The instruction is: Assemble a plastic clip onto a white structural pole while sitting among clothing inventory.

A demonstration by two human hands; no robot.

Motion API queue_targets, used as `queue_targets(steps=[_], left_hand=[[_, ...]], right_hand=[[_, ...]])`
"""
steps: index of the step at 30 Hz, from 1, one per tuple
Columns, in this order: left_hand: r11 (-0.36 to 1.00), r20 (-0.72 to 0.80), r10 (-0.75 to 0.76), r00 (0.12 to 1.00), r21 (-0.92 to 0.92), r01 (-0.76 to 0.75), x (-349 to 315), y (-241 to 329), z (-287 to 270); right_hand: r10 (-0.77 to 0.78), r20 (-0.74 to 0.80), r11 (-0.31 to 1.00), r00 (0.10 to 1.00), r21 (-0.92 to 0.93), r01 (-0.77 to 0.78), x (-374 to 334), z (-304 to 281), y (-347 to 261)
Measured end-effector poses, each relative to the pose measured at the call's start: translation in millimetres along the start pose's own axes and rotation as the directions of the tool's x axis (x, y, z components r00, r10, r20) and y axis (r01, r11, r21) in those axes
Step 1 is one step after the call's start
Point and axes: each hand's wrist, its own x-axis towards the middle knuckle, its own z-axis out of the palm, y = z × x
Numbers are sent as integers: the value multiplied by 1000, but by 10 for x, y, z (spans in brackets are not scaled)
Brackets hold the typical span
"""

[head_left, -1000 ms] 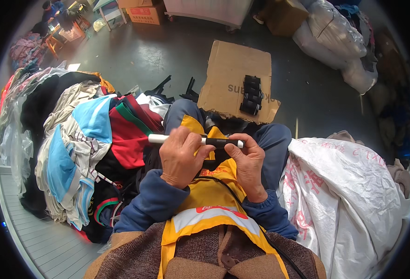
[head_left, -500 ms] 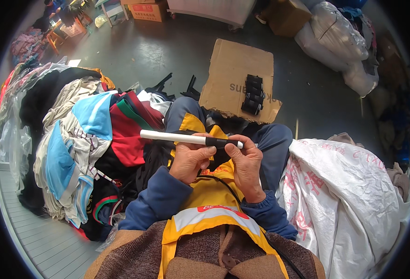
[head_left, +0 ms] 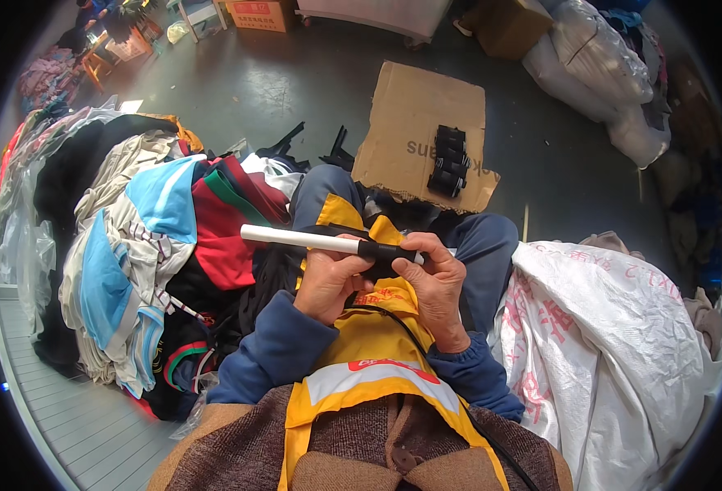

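Note:
A white rod [head_left: 295, 237] like a slim tube lies crosswise over my lap, its left end sticking out well past my hands. A black strip [head_left: 384, 252] is wrapped round it near the right end. My left hand [head_left: 330, 282] is closed on the rod just left of the strip, thumb along it. My right hand [head_left: 436, 282] pinches the strip and rod close to the right tip. The fingers' undersides are hidden. Several rolled black bands [head_left: 449, 162] lie in a row on a flat cardboard piece [head_left: 402, 102] beyond my knees.
A heap of clothes [head_left: 152, 213] is piled on my left, with clear plastic at its outer side. To my right lies a white woven sack [head_left: 602, 344]. Cardboard boxes [head_left: 258, 15] and stuffed plastic bags [head_left: 598, 61] stand farther off. A person [head_left: 91, 15] shows at the far left.
The rod has moved slightly left and its left end has risen a little. My right fingers have shifted on the black strip, which now hangs lower beneath the rod.

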Motion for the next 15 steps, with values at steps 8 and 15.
queue_targets(steps=[8,15], left_hand=[[1000,-18,-27,999,15,27,-52,40,63],[982,55,-109,992,-152,117,-97,87,93]], right_hand=[[-105,69,989,992,-99,112,15,-49,6],[-374,203,811,905,-402,426,60,-71,-27]])
